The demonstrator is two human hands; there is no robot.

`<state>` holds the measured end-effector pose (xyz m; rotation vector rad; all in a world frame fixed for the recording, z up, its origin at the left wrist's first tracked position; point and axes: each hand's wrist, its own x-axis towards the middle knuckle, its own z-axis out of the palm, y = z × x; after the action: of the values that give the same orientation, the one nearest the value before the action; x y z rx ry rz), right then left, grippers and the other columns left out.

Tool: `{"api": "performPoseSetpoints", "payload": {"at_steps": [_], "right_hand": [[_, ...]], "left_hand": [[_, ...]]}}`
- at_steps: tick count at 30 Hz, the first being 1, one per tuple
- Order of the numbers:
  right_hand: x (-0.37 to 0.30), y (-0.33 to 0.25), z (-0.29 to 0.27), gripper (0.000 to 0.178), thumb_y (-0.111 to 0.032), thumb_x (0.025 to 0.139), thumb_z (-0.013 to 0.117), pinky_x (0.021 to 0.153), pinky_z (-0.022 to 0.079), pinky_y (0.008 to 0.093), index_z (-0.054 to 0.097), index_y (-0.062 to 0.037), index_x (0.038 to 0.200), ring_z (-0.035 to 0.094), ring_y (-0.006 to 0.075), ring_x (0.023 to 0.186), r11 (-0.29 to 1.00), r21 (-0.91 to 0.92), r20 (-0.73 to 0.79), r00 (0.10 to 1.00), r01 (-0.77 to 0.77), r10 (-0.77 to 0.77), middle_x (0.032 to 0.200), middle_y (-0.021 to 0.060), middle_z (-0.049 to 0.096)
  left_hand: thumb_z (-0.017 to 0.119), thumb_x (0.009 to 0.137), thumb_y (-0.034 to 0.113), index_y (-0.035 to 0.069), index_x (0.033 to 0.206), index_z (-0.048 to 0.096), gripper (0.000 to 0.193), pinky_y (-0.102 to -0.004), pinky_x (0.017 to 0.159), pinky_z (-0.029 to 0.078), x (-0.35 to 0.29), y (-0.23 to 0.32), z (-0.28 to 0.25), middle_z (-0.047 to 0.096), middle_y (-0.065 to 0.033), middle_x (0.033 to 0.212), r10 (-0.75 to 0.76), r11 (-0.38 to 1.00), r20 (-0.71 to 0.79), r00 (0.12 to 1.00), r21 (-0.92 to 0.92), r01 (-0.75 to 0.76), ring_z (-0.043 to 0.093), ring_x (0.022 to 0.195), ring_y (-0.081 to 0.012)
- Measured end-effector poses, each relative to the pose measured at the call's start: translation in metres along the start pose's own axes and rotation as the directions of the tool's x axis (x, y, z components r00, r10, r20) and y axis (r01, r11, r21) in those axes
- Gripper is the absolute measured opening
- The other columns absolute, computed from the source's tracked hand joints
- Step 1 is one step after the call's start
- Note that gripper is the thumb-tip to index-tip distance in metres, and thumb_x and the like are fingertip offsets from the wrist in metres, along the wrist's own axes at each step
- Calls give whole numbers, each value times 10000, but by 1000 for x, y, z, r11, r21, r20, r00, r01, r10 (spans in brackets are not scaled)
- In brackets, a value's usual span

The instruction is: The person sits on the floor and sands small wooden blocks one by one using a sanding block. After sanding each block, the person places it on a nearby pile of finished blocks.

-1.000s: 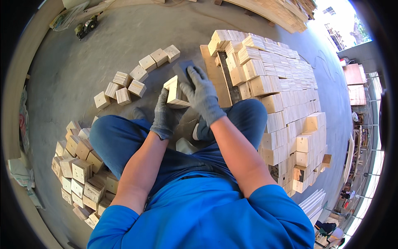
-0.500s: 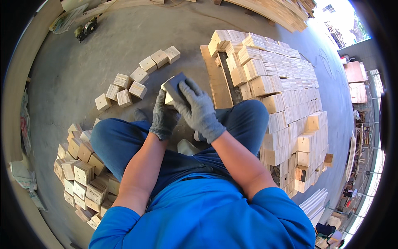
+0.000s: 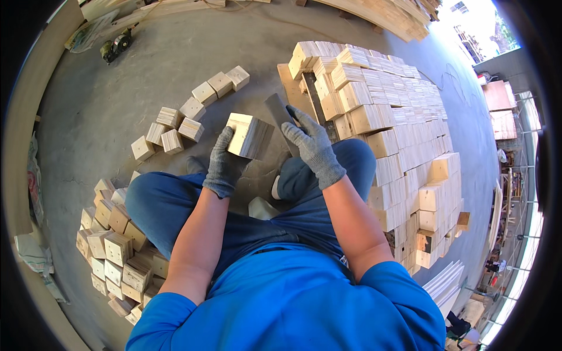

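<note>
My left hand [image 3: 226,164], in a grey knitted glove, is closed around a pale wooden block [image 3: 250,136] with layered grain, held above my lap. My right hand [image 3: 312,140], gloved the same way, grips a dark grey piece of sandpaper [image 3: 280,114], flat and stiff-looking. A small gap separates the sandpaper from the block's right side. Beyond my left hand, several similar wooden blocks [image 3: 193,109] stand in a loose curved row on the floor.
A large stack of wooden blocks [image 3: 404,128] rises close on my right, beside a wooden pallet board [image 3: 290,85]. Another pile of blocks [image 3: 120,248] lies by my left knee. A power tool [image 3: 116,47] sits on the concrete floor at the far left; long boards [image 3: 380,17] lie at the back.
The sandpaper has come off the block, and my right hand has moved right with it. My left hand has turned the block, exposing its pale end face and layered side.
</note>
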<state>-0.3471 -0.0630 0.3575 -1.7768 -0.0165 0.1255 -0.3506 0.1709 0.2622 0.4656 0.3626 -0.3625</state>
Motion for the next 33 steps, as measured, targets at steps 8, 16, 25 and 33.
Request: {"api": "performPoseSetpoints", "payload": {"at_steps": [8, 16, 25, 33], "right_hand": [[-20, 7, 13, 584, -252, 1024, 742, 1101, 475, 317, 560, -10, 1523, 634, 192, 1266, 995, 85, 53, 998, -43, 38, 1388, 138, 685], [-28, 10, 31, 571, -195, 1027, 733, 1106, 482, 314, 543, 10, 1525, 630, 186, 1280, 988, 125, 65, 995, -88, 80, 1412, 146, 675], [-30, 42, 41, 596, -203, 1024, 750, 1095, 493, 311, 533, 18, 1533, 636, 200, 1271, 959, 226, -6, 985, -169, 175, 1404, 161, 674], [-35, 45, 35, 593, -228, 1020, 754, 1128, 486, 343, 546, 42, 1506, 624, 255, 1318, 998, 54, -74, 997, -33, 37, 1459, 201, 626]], "left_hand": [[672, 1023, 385, 60, 1367, 624, 476, -494, 1040, 557, 6, 12, -11, 726, -115, 1258, 114, 993, -74, 991, 9, -114, 709, 1141, -296], [639, 1026, 540, 99, 1479, 570, 637, -527, 1042, 561, 7, 7, -21, 667, -152, 1401, 125, 988, -175, 977, -69, -138, 669, 1248, -329], [669, 1004, 509, 109, 1509, 515, 662, -568, 1006, 557, -9, -2, -2, 621, -182, 1406, 36, 994, -184, 982, 112, -16, 643, 1252, -351], [666, 1007, 433, 101, 1440, 580, 552, -569, 914, 600, -8, 8, 4, 676, -173, 1301, 67, 991, -251, 966, 127, -36, 699, 1136, -355]]}}
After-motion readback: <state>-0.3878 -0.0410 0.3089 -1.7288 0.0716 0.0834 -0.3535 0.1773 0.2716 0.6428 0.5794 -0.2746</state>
